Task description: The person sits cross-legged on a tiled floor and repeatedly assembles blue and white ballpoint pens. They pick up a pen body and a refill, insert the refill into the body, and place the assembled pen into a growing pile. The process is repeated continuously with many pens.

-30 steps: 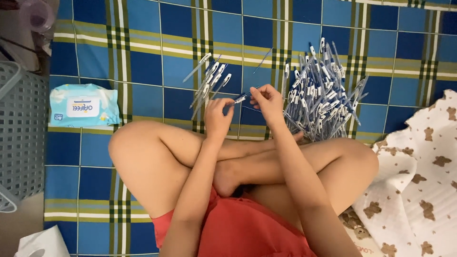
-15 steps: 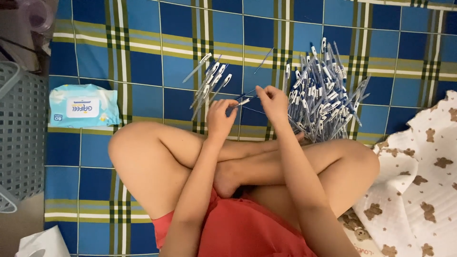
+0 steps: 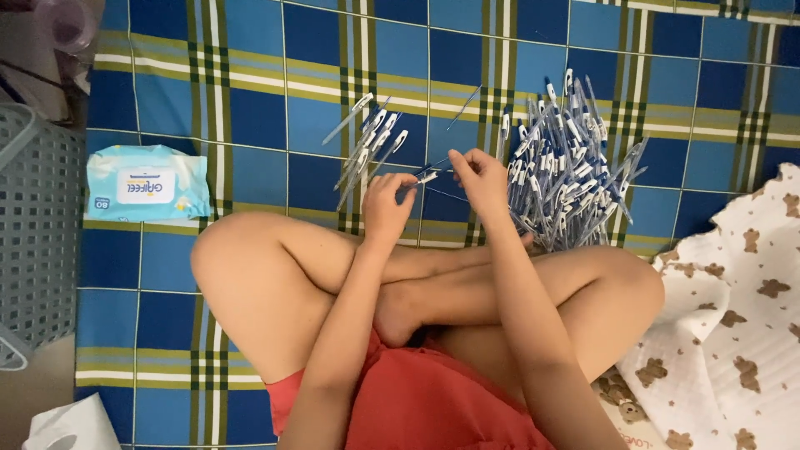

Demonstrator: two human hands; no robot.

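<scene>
Pens under handling: one slim ballpoint pen, clear-blue barrel with a white end, held level between both hands just above the plaid blanket; left hand pinched shut on the white-tipped end, right hand closed on the other end by thumb and fingertips, what looks like a thin refill showing between them; hands close together but not touching. Person seated cross-legged on the blanket, pen in front of the knees. Large loose heap of like pens just beside the right hand; smaller row of pens laid roughly parallel just beyond the left hand. Judged handling: very light, stiff along its length, smooth plastic so likely to slip or roll if set on a slope; barrel thin enough to crack under a hard bend, refill thinner and more flexible; best taken near either end with a fingertip pinch, one end steadied while the other is worked; the heap would tangle at the clips, so single pens are best lifted by a free end. Also present: pale blue wet-wipe pack well to the left, grey plastic basket at the left edge, white bear-print cloth at the right.
</scene>
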